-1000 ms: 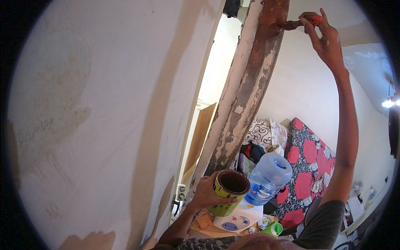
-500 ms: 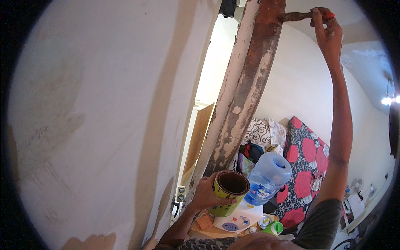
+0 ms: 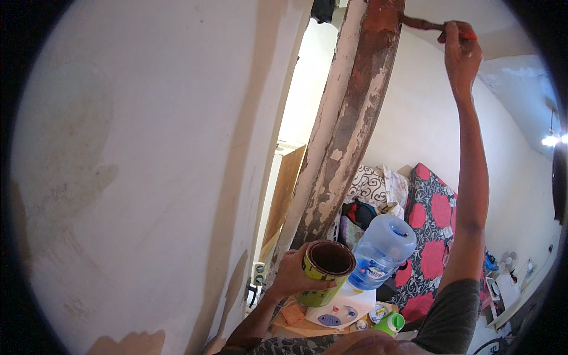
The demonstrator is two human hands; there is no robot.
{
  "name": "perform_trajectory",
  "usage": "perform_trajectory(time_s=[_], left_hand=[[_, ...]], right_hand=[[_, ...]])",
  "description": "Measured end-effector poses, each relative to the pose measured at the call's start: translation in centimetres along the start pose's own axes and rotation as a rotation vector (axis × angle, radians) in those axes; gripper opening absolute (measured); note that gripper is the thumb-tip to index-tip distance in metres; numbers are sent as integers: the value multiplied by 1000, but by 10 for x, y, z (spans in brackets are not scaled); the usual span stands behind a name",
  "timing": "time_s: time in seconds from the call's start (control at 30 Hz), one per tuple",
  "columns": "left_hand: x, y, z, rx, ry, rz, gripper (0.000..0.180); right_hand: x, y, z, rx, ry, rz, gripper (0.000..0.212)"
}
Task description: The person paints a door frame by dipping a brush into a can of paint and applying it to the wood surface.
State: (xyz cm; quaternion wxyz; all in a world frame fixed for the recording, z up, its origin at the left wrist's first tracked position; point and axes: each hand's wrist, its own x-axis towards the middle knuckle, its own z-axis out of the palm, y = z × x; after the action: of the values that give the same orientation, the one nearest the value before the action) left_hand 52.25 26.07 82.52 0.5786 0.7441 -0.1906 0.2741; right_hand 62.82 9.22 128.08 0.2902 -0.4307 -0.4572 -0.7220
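My left hand is wrapped round a yellow-green paint can, open at the top and tilted a little, with dark brown paint on its inner wall. Raised high at the upper right, my right hand grips a paintbrush by its handle. The brush's tip meets the right edge of a door frame post. Reddish-brown paint coats the upper part of this post; lower down it is patchy, with flaked pale and dark areas.
Below the can stands a white water dispenser bearing a blue water bottle. A green-lidded container is beside it. Behind leans a red-flowered mattress with piled bedding. A white wall fills the left; sockets sit near my left wrist.
My right hand has come slightly lower and a little left, and the brush now slopes more against the post's edge. The left hand and can stay nearly still.
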Motion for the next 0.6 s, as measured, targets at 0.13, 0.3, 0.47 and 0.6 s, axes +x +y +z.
perform_trajectory(time_s=[0.13,0.3,0.47,0.6], left_hand=[[-2,-2,-4,15,7,-13,89],[0,-2,0,-6,13,0,88],[1,4,-1,56,20,7,87],[-2,1,-4,89,33,12,87]], right_hand=[[-16,-13,-10,-15,-105,178,26],[8,1,-4,-27,-43,159,30],[32,16,17,21,58,44,28],[28,8,26,-67,62,15,29]])
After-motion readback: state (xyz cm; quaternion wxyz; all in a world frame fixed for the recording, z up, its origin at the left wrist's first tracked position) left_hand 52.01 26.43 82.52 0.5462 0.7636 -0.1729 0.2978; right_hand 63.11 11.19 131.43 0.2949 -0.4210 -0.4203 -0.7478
